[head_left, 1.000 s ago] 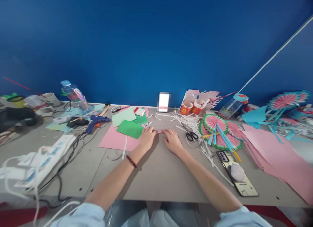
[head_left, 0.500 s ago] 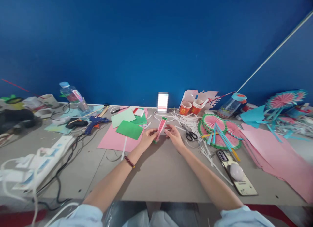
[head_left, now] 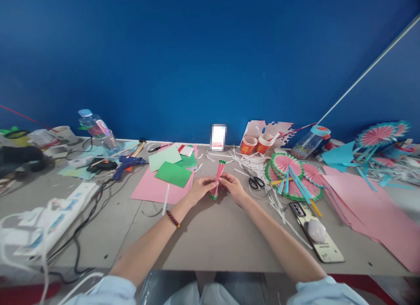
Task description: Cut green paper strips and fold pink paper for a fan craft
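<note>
A pleated paper stands tilted in the middle of the scene, held between the two hands over the tabletop, its upper end leaning slightly to the right. It is pink along its length with green at both ends, its narrow folds packed together at the middle and flaring outward above and below, so that it looks like a slim bow. The left hand pinches it near the middle, thumb across the front; the right hand pinches it from the other side with thumb and forefinger, the remaining fingers curled and partly hidden. Just left of the hands, a dark green card overlaps a larger pink sheet. To the right lie black-handled scissors among white paper strips, then round pink fans with green edges, and a phone nearer the table's edge. Farther back, two red paper cups stand near the blue wall; a blue glue gun lies well to the left, beyond a white power strip.
</note>
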`<state>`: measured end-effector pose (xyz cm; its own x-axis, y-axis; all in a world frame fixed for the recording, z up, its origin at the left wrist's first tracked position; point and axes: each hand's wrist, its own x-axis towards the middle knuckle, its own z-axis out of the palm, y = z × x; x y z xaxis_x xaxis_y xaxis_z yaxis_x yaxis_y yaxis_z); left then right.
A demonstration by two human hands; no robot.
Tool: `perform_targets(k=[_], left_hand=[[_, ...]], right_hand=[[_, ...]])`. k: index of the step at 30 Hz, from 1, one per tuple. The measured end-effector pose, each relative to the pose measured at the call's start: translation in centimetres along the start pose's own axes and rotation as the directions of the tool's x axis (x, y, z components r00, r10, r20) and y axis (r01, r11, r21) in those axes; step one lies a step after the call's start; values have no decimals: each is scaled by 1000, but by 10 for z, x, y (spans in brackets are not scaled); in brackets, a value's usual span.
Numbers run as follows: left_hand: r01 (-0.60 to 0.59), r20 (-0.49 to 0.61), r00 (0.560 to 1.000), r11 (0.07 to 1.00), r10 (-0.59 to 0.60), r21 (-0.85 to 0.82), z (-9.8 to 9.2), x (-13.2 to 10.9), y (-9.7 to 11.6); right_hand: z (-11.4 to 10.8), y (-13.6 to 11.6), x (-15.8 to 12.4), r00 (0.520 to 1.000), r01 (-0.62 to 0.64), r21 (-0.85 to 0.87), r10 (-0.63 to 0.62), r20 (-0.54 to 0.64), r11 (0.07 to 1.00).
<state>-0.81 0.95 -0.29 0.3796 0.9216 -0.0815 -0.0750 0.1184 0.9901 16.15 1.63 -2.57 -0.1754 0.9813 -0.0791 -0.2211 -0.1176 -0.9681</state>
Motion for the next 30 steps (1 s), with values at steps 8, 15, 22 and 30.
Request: perform_targets(k=[8, 15, 22, 30], left_hand=[[32, 40, 999, 999, -31, -24, -3, -1, 1], [95, 66, 994, 994, -91, -59, -2, -3, 4], [62, 91, 994, 994, -54, -90, 0, -4, 5], [-26, -34, 999, 998, 24, -58, 5, -2, 2]], right_hand=[[-3, -9, -5, 989, -72, 21, 68, 133, 997], [-2, -12, -8, 976, -91, 82, 72, 207, 992], [1, -11, -9, 976, -92, 109, 68, 204, 990], [1, -5, -5, 990, -39, 83, 27, 135, 996]])
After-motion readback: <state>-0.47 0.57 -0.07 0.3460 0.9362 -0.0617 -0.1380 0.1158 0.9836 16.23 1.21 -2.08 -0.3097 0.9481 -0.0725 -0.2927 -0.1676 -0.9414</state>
